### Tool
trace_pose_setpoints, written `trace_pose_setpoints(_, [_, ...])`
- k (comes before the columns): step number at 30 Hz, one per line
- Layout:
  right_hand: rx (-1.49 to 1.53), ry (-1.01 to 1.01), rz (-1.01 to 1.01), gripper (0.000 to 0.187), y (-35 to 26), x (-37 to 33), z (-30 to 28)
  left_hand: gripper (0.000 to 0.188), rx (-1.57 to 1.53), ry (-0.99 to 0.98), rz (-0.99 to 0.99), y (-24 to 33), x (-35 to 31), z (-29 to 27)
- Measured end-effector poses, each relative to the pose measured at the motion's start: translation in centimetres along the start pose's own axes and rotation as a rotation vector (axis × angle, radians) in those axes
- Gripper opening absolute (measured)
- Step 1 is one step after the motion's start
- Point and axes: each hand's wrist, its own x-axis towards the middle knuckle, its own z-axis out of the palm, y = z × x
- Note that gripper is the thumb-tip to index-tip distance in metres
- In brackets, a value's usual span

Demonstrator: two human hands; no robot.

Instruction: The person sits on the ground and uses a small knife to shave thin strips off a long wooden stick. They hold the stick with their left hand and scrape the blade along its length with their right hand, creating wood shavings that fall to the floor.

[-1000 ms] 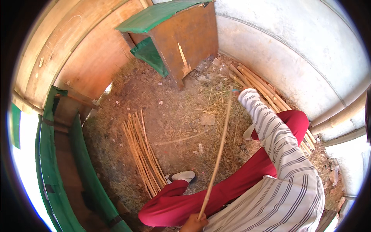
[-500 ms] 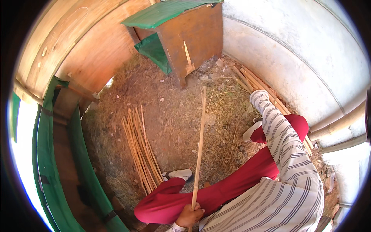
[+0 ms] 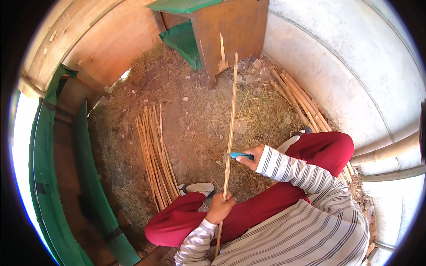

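Observation:
My left hand is wrapped round the lower part of a long thin bamboo strip, which points up and away from me. In my right hand is a utility knife with a teal handle. Its blade meets the strip, or lies just in front of it, a little above my left hand. To the left of the strip lies a bundle of similar bamboo strips on the ground. My fingers hide part of the knife's handle.
Another pile of bamboo strips lies along the pale wall at right. A brown wooden cabinet with a green cover stands ahead. On the left runs a green-edged wooden bench or trough. Dry grass covers the ground.
My right hand has come from the pile at right to the strip, now with the knife in it. The left hand and strip have shifted up. The view has tilted somewhat.

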Motion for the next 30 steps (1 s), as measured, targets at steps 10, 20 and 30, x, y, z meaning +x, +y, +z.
trace_pose_setpoints(10, [-0.175,-0.083,-0.123,0.041,1.0,0.5,2.1,0.035,-0.025,0.072,0.053,-2.7,2.8,0.8])
trace_pose_setpoints(20, [-0.235,-0.011,-0.262,0.042,3.2,0.5,3.9,0.029,0.077,0.02,0.055,-1.8,1.5,1.2])
trace_pose_setpoints(30, [-0.209,0.03,-0.277,0.043,2.9,0.9,3.8,0.026,-0.011,0.004,0.016,-3.3,1.8,1.0])
